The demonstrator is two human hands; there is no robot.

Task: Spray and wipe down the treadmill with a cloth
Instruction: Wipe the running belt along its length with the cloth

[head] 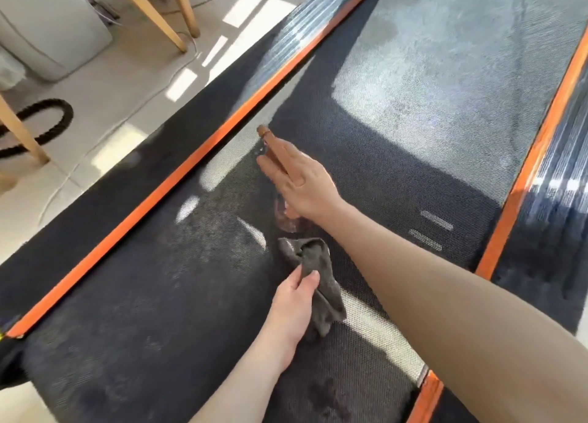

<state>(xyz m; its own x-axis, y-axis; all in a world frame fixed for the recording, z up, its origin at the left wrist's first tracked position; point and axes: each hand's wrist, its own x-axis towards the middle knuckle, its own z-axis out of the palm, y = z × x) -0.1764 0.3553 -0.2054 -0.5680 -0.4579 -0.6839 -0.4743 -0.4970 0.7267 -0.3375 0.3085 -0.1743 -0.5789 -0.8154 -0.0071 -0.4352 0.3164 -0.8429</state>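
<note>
place: home room | cues: treadmill (pixel 413 111); wooden chair legs (pixel 149 12); grey sofa (pixel 47 31)

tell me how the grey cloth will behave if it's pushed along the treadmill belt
Probably floppy: the cloth sits crumpled in folds in the left hand. Likely light, since a pinch holds it. It may bunch rather than slide, as the belt looks textured.

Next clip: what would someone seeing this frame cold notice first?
The black treadmill belt fills the frame, edged by bright orange strips and sunlit at upper right. At centre the right hand holds a brown spray bottle over it; just below, the left hand pinches a grey cloth on the belt.
</note>
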